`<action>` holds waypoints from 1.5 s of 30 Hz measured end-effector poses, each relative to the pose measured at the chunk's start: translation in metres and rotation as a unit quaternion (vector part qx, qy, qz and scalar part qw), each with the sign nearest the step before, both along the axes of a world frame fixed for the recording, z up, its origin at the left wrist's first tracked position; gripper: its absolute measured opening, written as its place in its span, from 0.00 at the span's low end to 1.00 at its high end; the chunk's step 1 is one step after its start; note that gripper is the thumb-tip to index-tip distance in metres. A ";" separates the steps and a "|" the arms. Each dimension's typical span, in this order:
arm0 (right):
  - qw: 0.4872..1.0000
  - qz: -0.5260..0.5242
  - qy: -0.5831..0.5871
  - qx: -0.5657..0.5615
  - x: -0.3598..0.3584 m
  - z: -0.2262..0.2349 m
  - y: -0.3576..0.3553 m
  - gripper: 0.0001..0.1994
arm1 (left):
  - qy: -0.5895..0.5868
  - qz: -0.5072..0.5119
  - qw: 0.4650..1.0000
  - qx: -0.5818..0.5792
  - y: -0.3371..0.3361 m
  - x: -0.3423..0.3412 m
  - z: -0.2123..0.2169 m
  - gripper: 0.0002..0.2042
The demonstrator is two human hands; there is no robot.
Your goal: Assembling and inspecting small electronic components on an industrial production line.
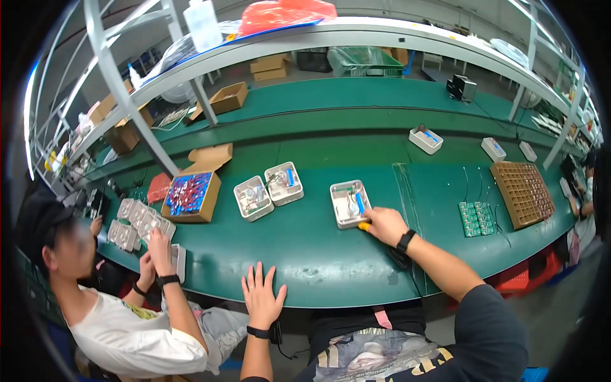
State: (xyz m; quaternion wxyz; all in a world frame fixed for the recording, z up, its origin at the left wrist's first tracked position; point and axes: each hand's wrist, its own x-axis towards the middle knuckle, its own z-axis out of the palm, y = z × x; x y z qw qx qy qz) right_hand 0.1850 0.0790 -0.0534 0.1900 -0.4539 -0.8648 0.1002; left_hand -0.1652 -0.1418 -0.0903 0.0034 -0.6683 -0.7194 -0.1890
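My left hand (262, 299) lies flat on the green table near its front edge, fingers spread and nothing in it. My right hand (385, 226) is closed at the near right corner of an open white plastic case (344, 219). A small yellow piece (364, 226) shows under its fingertips; the rest of it is hidden by the hand, so its kind cannot be told. Inside the case are a blue cylindrical part (360, 204), wires and a small board. Left of it stand two more open white cases (253, 198) (284, 183) with similar parts.
A cardboard box (207, 202) of blue and red wired parts is to the left, beside a co-worker (121, 305) handling white cases. Green circuit boards (476, 219) and a brown compartment tray (509, 191) lie right. Another white case (426, 139) sits farther back. A shelf (356, 37) spans overhead.
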 end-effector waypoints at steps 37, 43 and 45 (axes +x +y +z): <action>0.643 0.290 0.402 -0.584 -0.093 -0.031 0.195 0.18 | -0.030 0.002 0.999 -0.024 0.237 0.024 0.066 0.11; 0.651 0.292 0.383 -0.587 -0.088 -0.029 0.196 0.21 | -0.061 -0.010 0.995 0.077 0.244 0.024 0.032 0.09; 0.641 0.308 0.385 -0.589 -0.094 -0.031 0.196 0.21 | -0.107 -0.063 0.988 0.096 0.241 0.018 0.031 0.07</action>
